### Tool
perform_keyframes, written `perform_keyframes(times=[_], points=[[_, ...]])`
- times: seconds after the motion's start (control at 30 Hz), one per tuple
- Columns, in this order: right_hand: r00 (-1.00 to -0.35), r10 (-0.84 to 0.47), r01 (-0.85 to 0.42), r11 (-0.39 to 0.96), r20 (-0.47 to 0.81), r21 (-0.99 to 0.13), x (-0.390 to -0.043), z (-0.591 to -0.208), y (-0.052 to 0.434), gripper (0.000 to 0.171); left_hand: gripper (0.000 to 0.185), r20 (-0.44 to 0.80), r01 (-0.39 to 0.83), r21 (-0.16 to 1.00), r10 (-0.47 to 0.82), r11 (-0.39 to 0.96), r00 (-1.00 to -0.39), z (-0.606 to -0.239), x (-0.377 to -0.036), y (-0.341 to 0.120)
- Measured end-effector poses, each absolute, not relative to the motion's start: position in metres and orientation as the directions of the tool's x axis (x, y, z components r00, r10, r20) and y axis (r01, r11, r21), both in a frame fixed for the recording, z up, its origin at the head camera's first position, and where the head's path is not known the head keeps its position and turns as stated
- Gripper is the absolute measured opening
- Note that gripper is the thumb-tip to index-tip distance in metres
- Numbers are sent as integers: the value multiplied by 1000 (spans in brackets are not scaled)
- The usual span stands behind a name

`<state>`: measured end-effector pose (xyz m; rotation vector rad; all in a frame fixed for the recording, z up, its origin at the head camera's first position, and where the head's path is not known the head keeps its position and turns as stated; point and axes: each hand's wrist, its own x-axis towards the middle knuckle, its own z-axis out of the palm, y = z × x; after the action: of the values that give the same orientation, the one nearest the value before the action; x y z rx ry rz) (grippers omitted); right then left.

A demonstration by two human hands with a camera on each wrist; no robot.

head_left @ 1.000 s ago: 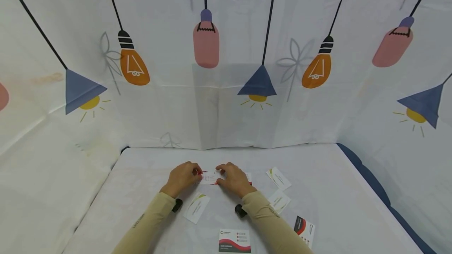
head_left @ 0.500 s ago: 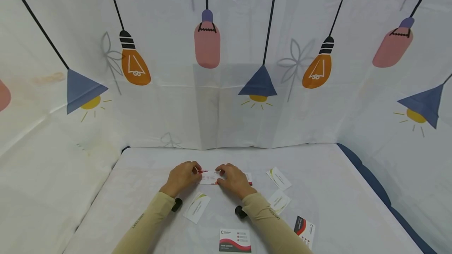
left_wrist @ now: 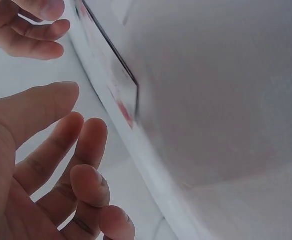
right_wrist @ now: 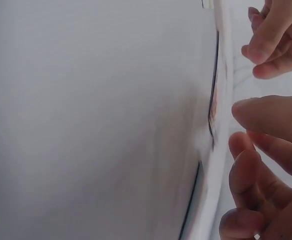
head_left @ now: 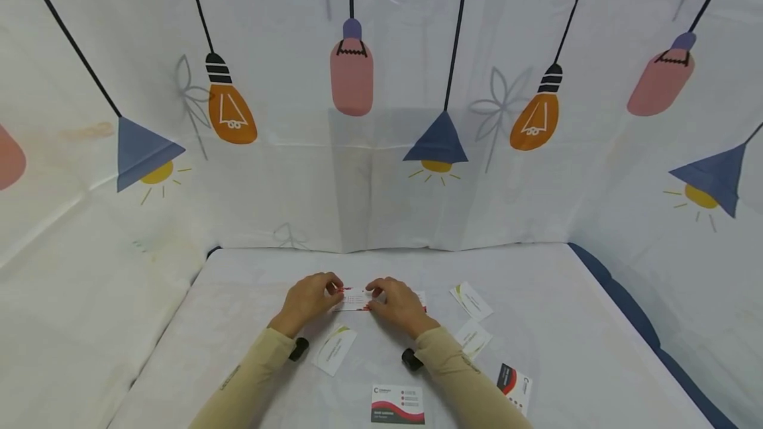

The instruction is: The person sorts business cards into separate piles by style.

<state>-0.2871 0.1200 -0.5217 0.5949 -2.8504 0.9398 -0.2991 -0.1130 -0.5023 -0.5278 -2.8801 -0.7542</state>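
A white business card with red corners (head_left: 356,299) lies flat on the white table between the two hands. My left hand (head_left: 306,300) hovers at its left end; in the left wrist view the thumb (left_wrist: 56,100) and loosely bent fingers stand apart from the card (left_wrist: 118,82). At the card's right end is my right hand (head_left: 398,304). Its thumb (right_wrist: 258,112) and relaxed fingers hold nothing in the right wrist view, with the card's edge (right_wrist: 214,100) beyond them. Another card with a red corner (head_left: 422,299) is partly hidden behind the right hand.
White-and-green cards lie below the left hand (head_left: 335,349), at the upper right (head_left: 471,300) and beside the right sleeve (head_left: 473,338). A red-and-black card (head_left: 397,404) lies at the front; a similar one (head_left: 515,386) is partly covered by the right sleeve. A printed fabric wall (head_left: 381,197) stands behind.
The head view has shifted very slightly. My right hand has edged a little to the right; the left hand and the cards look almost unchanged.
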Motion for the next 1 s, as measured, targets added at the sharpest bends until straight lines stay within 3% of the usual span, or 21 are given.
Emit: perform_keyframes(times=[0.6,1.0], points=[[-882,-428,-462,701,197,-544,-241,-508,150,28,17,258,493,433,420,755,-870,-492,-258,-106],[-864,-492,-467,704,107,-535,-201,-500,178,32,20,170,571,414,556,709,-814,-495,-224,-99]])
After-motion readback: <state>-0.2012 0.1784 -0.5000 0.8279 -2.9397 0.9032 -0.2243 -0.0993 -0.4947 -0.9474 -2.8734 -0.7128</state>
